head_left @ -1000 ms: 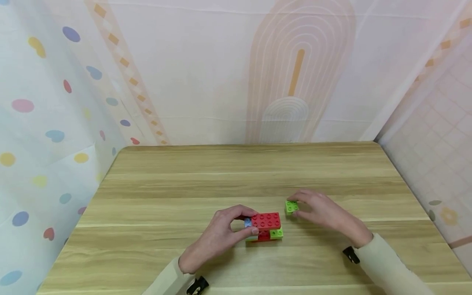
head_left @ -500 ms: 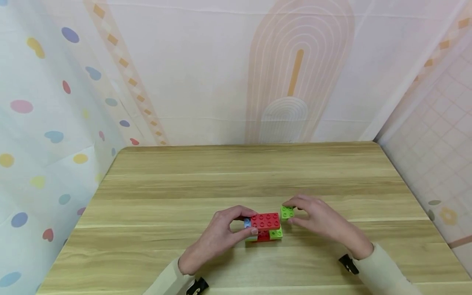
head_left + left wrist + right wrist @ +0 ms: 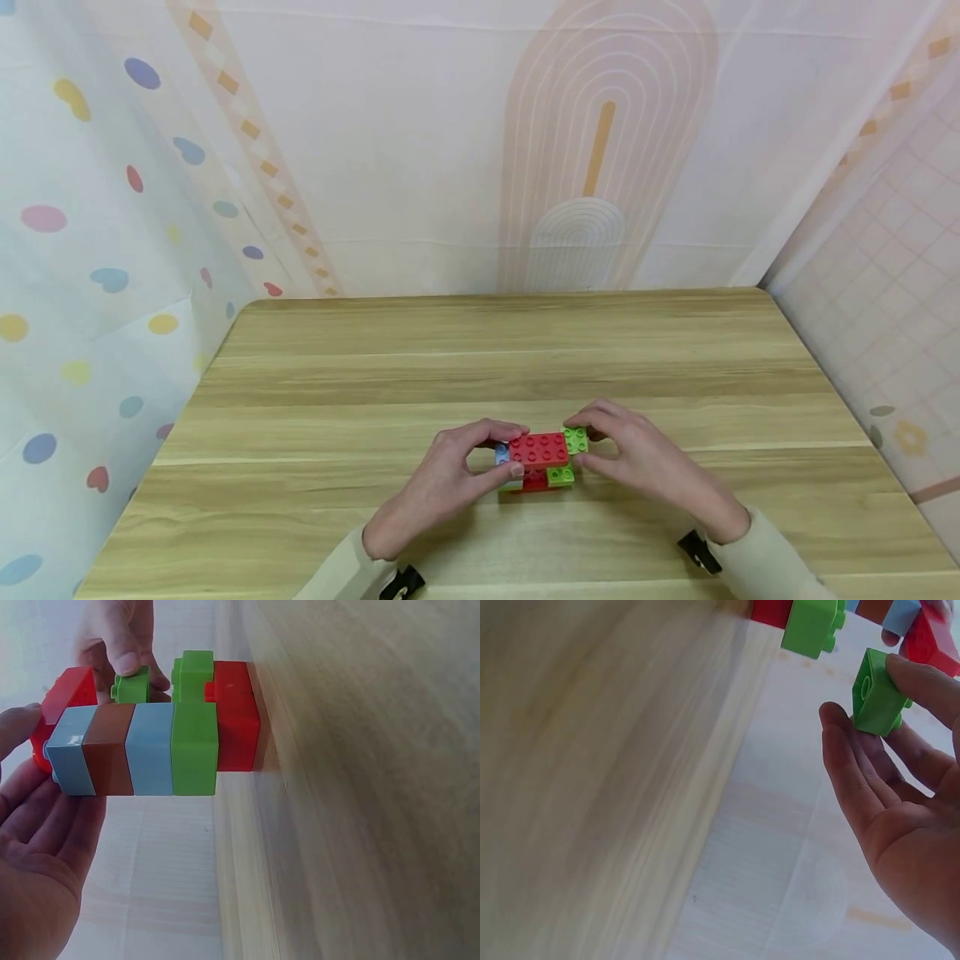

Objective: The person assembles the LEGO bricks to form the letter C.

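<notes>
My left hand [image 3: 442, 483] grips the upper end of a building-brick stack near the red top brick [image 3: 538, 450]. In the left wrist view, the stack's column has a green brick [image 3: 195, 750], a light blue brick [image 3: 150, 750], a brown brick [image 3: 109, 754] and another light blue brick [image 3: 73, 754]. A red base brick [image 3: 237, 716] stands on the table, bearing a square green brick [image 3: 560, 476] at its right end. My right hand [image 3: 637, 450] pinches a separate green brick [image 3: 877, 694], held above that one, beside the red top brick's right end.
The wood-grain table [image 3: 337, 367] lies under both hands. A pale patterned cloth [image 3: 405, 150] hangs behind it, with more cloth along the left and right sides. Dark straps [image 3: 699, 552] show at both wrists.
My right hand has moved left and slightly nearer with the green brick, from apart to beside the stack's right end. My left hand and the stack have stayed almost still.
</notes>
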A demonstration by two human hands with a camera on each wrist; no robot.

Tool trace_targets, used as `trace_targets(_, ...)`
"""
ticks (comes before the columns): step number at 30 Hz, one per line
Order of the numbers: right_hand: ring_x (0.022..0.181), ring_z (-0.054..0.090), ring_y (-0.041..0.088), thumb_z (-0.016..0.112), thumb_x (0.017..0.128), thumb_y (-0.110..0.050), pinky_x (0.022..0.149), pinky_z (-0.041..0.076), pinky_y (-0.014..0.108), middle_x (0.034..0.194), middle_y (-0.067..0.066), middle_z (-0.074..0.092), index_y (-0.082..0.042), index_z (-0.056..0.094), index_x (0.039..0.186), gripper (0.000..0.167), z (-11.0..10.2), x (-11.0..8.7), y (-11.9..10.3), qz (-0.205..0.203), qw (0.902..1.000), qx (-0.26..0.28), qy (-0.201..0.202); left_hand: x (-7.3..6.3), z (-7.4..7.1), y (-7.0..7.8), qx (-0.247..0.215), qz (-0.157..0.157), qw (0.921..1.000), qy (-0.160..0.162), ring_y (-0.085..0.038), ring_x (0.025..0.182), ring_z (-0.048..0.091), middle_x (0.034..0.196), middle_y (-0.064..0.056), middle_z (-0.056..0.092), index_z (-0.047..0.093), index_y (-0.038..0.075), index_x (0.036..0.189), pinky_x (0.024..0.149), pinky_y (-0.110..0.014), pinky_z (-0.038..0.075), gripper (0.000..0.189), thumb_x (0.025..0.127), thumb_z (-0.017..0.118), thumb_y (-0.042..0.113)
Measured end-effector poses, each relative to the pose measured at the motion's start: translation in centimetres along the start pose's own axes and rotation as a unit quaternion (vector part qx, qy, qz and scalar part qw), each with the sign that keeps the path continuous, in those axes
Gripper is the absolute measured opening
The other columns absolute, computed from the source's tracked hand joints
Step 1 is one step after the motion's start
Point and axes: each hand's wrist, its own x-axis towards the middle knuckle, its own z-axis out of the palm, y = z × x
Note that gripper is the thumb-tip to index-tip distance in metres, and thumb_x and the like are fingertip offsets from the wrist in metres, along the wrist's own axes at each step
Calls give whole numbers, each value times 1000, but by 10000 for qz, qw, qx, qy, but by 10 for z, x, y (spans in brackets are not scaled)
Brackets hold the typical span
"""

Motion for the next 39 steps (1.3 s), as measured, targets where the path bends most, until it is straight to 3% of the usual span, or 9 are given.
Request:
trace_targets(9,96,67,12,84,86,-9,85,60,30,117,2,67,-6,68,121,39,7,1,-5,-12,9993,355,95,-1,-1,0,130,-70,9999,-61,-12,107,71,122,0,75,71,13,120,93,-43,59,27,95,78,22)
trace_targets(15,97,69,12,80,91,-14,85,61,35,116,1,71,-10,69,123,34,8,-1,-10,448,9961,739,-179,-1,-1,0,122,-39,9999,-62,-10,103,71,117,1,76,70,13,120,92,-41,59,27,95,78,21)
trace_targets(21,94,71,11,78,94,-17,81,60,28,115,3,73,-7,68,125,35,8,-2,-12,587,9925,1037,-278,-1,-1,0,150,-104,9997,-139,-11,106,70,121,0,75,68,14,129,94,-40,59,35,96,76,24)
trace_targets(30,92,71,10,79,93,-15,79,61,28,116,7,72,-5,66,126,36,11,-2,-12,492,9906,1256,-242,-2,-2,0,321,-26,9993,-190,-10,103,70,123,-1,74,71,15,130,82,-42,61,35,97,75,27)
trace_targets(34,94,71,12,79,93,-16,80,61,27,117,9,72,-4,66,126,37,11,-2,-14,656,9848,1591,-240,-2,-2,-1,274,8,9994,-190,-12,107,70,123,-1,74,71,14,130,85,-43,61,35,98,75,27)
trace_targets(39,97,72,18,79,93,-18,76,61,28,117,14,72,-4,66,128,40,10,-3,-16,1312,9619,2376,-319,-1,-2,0,293,108,9993,-197,-14,108,71,122,-3,75,72,13,129,87,-45,61,34,98,74,26)
